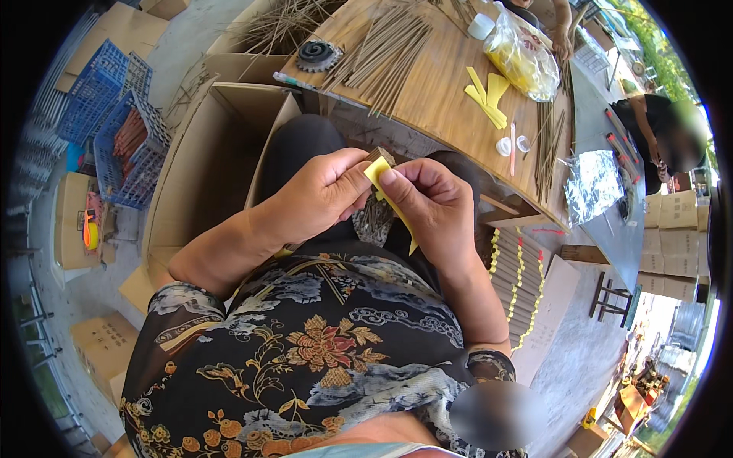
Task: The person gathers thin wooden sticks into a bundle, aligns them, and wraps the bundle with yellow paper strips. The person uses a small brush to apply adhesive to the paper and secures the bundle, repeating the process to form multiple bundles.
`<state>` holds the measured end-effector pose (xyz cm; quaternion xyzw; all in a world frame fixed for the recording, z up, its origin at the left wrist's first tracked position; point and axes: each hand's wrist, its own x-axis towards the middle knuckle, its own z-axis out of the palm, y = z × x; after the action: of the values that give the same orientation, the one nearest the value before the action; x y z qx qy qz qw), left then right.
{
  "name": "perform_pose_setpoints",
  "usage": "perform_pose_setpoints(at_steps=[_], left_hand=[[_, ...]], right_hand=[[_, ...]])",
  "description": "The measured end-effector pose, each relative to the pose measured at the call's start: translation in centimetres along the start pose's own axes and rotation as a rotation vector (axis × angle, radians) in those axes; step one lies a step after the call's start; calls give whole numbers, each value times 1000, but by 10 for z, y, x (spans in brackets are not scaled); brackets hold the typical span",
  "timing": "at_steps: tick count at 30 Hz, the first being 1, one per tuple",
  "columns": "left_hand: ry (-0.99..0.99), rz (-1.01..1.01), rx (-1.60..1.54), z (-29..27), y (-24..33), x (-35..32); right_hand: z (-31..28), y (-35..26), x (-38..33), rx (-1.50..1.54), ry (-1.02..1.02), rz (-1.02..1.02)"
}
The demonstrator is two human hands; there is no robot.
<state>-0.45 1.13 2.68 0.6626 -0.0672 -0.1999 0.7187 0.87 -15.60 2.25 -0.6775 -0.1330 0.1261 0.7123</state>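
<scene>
In front of my lap, my left hand (334,185) is closed around a short bundle of thin brown sticks (382,156), its cut end showing between my hands. My right hand (434,200) pinches a yellow paper strip (376,171) between thumb and fingers, against the bundle. One end of the strip lies over the bundle near my left thumb; the other hangs below my right fingers. Much of the bundle is hidden by my hands.
On the wooden table (441,57) lie loose brown sticks (382,57), yellow strips (484,99), a plastic bag (522,57) and a black toothed disc (318,56). An open cardboard box (200,153) and blue crates (134,153) stand left. Yellow-banded bundles (515,275) lie right. Other people work beyond.
</scene>
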Motion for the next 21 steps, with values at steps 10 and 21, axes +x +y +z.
perform_pose_setpoints(at_steps=[10,21], left_hand=[[37,87,112,10,-3,-2],[-48,31,-24,7,-1,0]], right_hand=[[-2,0,-2,-176,68,-23],[-15,-7,3,-160,-33,58]])
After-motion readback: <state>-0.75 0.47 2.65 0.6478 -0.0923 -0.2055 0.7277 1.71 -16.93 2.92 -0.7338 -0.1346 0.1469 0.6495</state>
